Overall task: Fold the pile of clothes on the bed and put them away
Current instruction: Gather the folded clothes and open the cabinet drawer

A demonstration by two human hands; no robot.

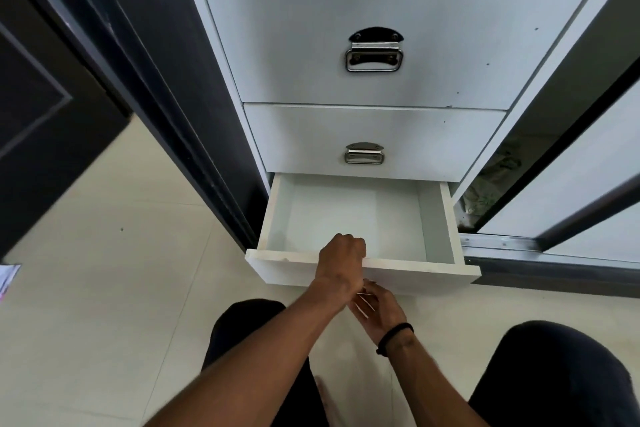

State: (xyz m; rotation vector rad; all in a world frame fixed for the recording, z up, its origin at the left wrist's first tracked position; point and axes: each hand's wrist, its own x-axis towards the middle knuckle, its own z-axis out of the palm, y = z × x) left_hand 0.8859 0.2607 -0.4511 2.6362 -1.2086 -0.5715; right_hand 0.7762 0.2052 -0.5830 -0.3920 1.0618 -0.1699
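Observation:
The bottom drawer [429, 270] of a white drawer unit stands pulled out, and its inside is bare. My left hand [341, 262] grips the top of the drawer's front panel, fingers curled over the edge into the drawer. My right hand [379, 310], with a black band on the wrist, sits just below on the outside of the front panel. Its fingers curl round a small metal handle [369, 283], partly hidden behind my left wrist. No folded clothes are in view.
Two shut drawers with metal handles [373, 55] [364, 153] sit above. A dark door frame [194, 135] stands at the left. At the right a sliding door [568, 184] leaves a gap showing crumpled fabric [498, 177]. My knees [554, 378] are over pale floor tiles [104, 288].

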